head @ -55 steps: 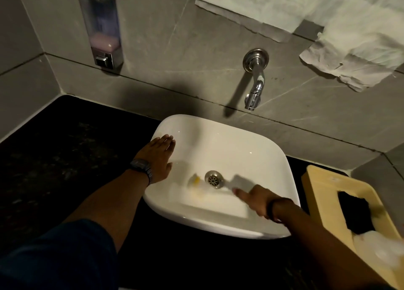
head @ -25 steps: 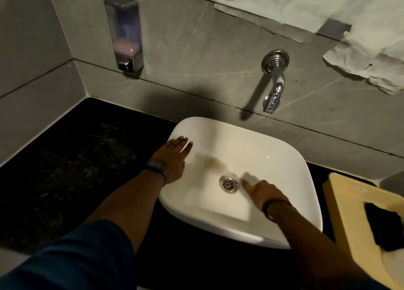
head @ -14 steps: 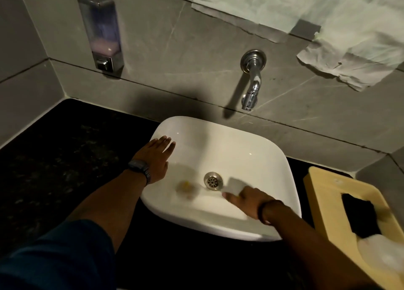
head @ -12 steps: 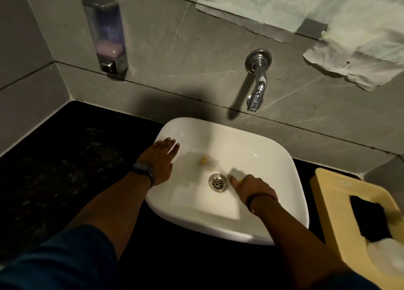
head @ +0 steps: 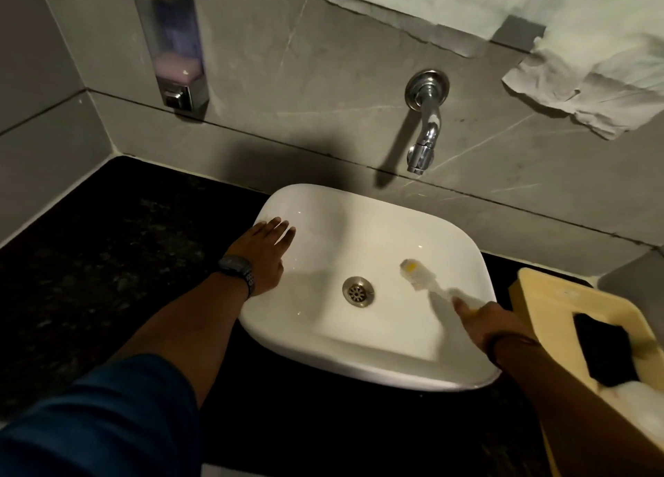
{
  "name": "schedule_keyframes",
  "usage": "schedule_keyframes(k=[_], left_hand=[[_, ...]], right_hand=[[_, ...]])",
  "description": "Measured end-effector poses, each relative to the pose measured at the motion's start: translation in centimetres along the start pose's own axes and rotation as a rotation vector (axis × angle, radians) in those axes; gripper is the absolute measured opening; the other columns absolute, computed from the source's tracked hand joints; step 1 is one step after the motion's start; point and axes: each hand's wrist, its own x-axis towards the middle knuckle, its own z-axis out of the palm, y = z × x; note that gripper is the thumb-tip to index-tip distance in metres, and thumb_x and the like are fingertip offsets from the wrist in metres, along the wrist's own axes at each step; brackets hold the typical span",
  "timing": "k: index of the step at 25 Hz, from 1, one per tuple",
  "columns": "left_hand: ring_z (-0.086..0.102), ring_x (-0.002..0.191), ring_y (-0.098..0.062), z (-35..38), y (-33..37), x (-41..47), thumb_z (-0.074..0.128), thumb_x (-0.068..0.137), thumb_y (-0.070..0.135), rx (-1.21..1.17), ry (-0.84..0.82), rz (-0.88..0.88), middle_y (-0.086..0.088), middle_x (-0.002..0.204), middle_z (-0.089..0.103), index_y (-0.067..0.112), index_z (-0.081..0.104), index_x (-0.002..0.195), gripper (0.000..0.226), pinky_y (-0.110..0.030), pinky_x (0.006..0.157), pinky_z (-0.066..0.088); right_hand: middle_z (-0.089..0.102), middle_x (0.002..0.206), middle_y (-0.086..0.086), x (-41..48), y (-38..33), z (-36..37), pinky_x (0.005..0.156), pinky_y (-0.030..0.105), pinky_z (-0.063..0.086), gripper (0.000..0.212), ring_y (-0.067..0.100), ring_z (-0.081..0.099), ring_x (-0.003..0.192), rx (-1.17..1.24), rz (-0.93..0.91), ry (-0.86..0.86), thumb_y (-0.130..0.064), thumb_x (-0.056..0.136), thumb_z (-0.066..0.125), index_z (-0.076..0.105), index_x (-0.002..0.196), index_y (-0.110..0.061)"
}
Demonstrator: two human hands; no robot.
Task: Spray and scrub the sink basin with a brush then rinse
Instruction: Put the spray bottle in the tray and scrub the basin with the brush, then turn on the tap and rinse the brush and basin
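A white countertop sink basin (head: 370,207) sits in the middle, with a metal drain (head: 358,291) at its bottom. My right hand (head: 488,324) grips the handle of a small white brush (head: 413,273) with a yellow patch on its head. The brush head rests on the basin floor, right of the drain. My left hand (head: 264,252) lies flat on the basin's left rim, fingers spread, holding nothing. A chrome wall tap (head: 424,131) hangs above the basin's back edge; no water runs from it.
The basin stands on a dark stone counter (head: 107,261). A yellow tray (head: 560,311) with a black object (head: 603,351) lies at the right. A soap dispenser (head: 170,41) is fixed to the wall at upper left. Crumpled white paper (head: 582,84) hangs at upper right.
The brush head has swept from left of the drain to its right side. My right hand has drawn back toward the basin's right rim. My left hand stays on the left rim.
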Motion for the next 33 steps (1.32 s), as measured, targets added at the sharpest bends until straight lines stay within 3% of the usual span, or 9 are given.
schedule_keyframes(k=[4,9,13,19,22,24,27,30,33], left_hand=[[0.009,0.144,-0.024,0.3,-0.1,0.0,0.039,0.088,0.027,0.011,-0.008,-0.003,-0.008,0.157,0.016,0.014,0.01,0.145,0.065,-0.039,0.118,0.01],[0.011,0.144,-0.025,0.7,-0.2,0.2,0.041,0.086,0.027,0.003,0.001,-0.005,-0.009,0.156,0.019,0.013,0.011,0.145,0.067,-0.039,0.117,0.011],[0.01,0.144,-0.024,0.8,-0.2,0.2,0.039,0.087,0.027,0.002,0.004,-0.005,-0.009,0.156,0.018,0.012,0.01,0.145,0.067,-0.039,0.118,0.012],[0.008,0.144,-0.024,0.4,-0.1,0.2,0.039,0.089,0.026,0.023,-0.023,-0.016,-0.009,0.157,0.014,0.012,0.008,0.145,0.066,-0.037,0.117,0.007],[0.008,0.145,-0.024,0.5,0.1,-0.1,0.04,0.089,0.024,0.028,-0.012,-0.024,-0.009,0.157,0.014,0.012,0.009,0.146,0.065,-0.036,0.118,0.006],[0.008,0.144,-0.024,0.4,0.1,-0.1,0.039,0.09,0.025,0.039,-0.027,-0.024,-0.009,0.157,0.015,0.012,0.01,0.146,0.064,-0.036,0.118,0.006],[0.006,0.145,-0.024,-0.8,-0.4,1.0,0.037,0.091,0.03,0.039,-0.109,-0.032,-0.008,0.157,0.017,0.012,0.01,0.145,0.063,-0.037,0.118,0.004],[0.023,0.14,-0.024,-4.7,1.7,3.7,0.044,0.093,0.037,-0.417,0.047,-0.198,-0.009,0.147,0.039,0.013,0.038,0.136,0.05,-0.035,0.116,0.017],[0.055,0.103,-0.024,-10.6,7.7,8.4,0.047,0.093,0.035,-1.179,0.257,-0.35,0.0,0.1,0.065,0.027,0.063,0.094,0.018,-0.028,0.081,0.044]], right_hand=[[0.06,0.07,-0.003,-2.3,-0.9,-0.9,0.061,0.03,0.04,0.078,0.014,0.057,0.067,-0.232,-0.274,-0.313,-0.097,0.056,0.026,0.054,0.063,-0.024],[0.069,0.11,0.013,-0.7,-7.9,1.4,0.078,0.038,0.043,0.075,0.034,0.062,0.099,-0.14,-0.196,0.116,-0.078,0.08,0.031,0.064,0.102,-0.015],[0.07,0.082,0.002,-1.3,-9.7,2.6,0.062,0.03,0.042,0.072,0.019,0.06,0.069,-0.079,-0.373,-0.147,-0.09,0.064,0.033,0.057,0.073,-0.023],[0.067,0.114,0.018,0.9,-2.8,-0.6,0.088,0.039,0.049,0.08,0.036,0.062,0.101,-0.042,-0.002,0.086,-0.075,0.081,0.036,0.06,0.117,-0.008],[0.066,0.076,0.011,-1.0,-0.6,-0.6,0.06,0.024,0.046,0.076,0.022,0.063,0.064,0.035,-0.084,-0.234,-0.079,0.073,0.048,0.064,0.095,-0.008],[0.048,0.041,0.0,-2.2,-1.3,-0.7,0.038,0.017,0.031,0.067,0.017,0.041,0.03,0.043,-0.117,-0.418,-0.083,0.061,0.054,0.051,0.064,-0.017],[0.033,0.034,-0.006,-1.8,-4.3,-2.9,0.037,0.016,0.022,0.064,0.016,0.026,0.028,0.113,-0.191,-0.459,-0.082,0.059,0.056,0.033,0.055,-0.022],[0.026,0.041,-0.005,-0.9,-5.9,-6.0,0.04,0.021,0.016,0.064,0.015,0.019,0.034,0.35,-0.177,-0.38,-0.078,0.063,0.058,0.027,0.048,-0.024],[0.025,0.042,-0.004,-0.7,-5.4,-8.1,0.038,0.019,0.014,0.063,0.014,0.018,0.033,0.451,-0.134,-0.361,-0.074,0.07,0.058,0.029,0.046,-0.024]])
